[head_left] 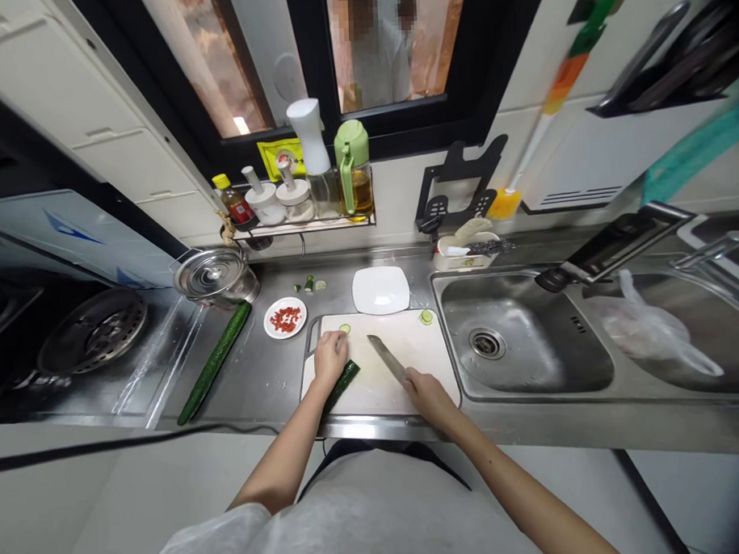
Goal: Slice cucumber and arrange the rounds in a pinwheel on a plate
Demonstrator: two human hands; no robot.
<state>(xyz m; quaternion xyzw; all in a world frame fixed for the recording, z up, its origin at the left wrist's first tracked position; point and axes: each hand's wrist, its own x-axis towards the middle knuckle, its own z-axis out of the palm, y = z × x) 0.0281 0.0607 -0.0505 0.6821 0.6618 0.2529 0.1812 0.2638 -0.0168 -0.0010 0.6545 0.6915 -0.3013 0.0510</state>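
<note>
My right hand grips the handle of a kitchen knife, its blade pointing up and left over the white cutting board. On the left part of the board, my left hand has its fingers curled together. A cucumber slice is right at those fingertips; whether the fingers pinch it or something else is hidden. Under and beside my left wrist lies a cut length of cucumber, partly covered by the forearm. A few cucumber slices lie at the board's far right corner.
Behind the board stands a white plate. To its left are a dish of chopped red pieces, cucumber scraps, a whole cucumber and a lidded steel pot. A sink borders the board's right side.
</note>
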